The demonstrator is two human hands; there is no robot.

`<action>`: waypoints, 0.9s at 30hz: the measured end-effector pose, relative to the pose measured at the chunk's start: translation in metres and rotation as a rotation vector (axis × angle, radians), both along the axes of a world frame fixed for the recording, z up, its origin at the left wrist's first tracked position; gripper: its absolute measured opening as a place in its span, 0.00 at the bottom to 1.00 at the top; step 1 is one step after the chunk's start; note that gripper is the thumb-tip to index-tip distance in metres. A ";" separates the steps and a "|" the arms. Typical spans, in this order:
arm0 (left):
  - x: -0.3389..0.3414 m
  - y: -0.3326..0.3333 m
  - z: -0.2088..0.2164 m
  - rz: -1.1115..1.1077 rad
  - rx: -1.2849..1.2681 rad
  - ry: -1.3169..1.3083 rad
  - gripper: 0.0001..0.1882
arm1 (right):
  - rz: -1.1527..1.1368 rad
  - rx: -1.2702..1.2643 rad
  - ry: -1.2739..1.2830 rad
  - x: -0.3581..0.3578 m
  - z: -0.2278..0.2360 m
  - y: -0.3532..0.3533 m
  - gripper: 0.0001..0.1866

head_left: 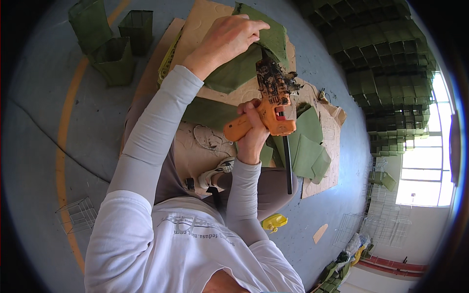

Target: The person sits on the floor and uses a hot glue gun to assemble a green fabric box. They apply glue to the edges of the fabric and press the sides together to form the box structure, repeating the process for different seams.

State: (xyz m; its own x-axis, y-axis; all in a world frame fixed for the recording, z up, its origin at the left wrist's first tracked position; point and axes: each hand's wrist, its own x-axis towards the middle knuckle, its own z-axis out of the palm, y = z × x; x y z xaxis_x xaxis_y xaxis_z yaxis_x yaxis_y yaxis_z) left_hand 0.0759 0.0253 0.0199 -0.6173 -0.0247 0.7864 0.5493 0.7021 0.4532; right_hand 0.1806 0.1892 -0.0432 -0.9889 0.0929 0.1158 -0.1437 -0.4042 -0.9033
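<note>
The fingers of your right hand point(253, 133) were wrapped around the orange glue gun point(268, 115), its nozzle point(265, 53) near the green sheet point(274, 35). Your left hand point(227, 39) lay over that sheet; whether its fingers pinched it, I couldn't tell. Beneath, cardboard point(207, 14) covered the floor point(303, 234).

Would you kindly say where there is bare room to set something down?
Bare floor lies below the three green boxes, between the orange line and the left sleeve, and between the cardboard and the stacked green boxes. Green sheets crowd the cardboard.
</note>
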 end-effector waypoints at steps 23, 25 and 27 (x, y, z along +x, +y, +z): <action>0.012 -0.020 0.007 0.060 -0.028 -0.081 0.16 | 0.055 -0.041 -0.018 0.001 0.003 -0.014 0.14; 0.012 -0.018 0.008 0.064 -0.030 -0.084 0.16 | 0.067 -0.035 -0.014 0.000 0.002 -0.012 0.13; 0.012 -0.020 0.010 0.071 -0.041 -0.093 0.16 | 0.072 -0.032 -0.015 -0.001 0.000 -0.011 0.13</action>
State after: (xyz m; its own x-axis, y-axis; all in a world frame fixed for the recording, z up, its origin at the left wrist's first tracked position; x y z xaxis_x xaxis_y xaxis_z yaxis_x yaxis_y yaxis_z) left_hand 0.0876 0.0052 0.0296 -0.6855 -0.0397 0.7270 0.4547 0.7565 0.4701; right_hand 0.1800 0.1782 -0.0432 -0.9948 0.0244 0.0993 -0.0998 -0.4421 -0.8914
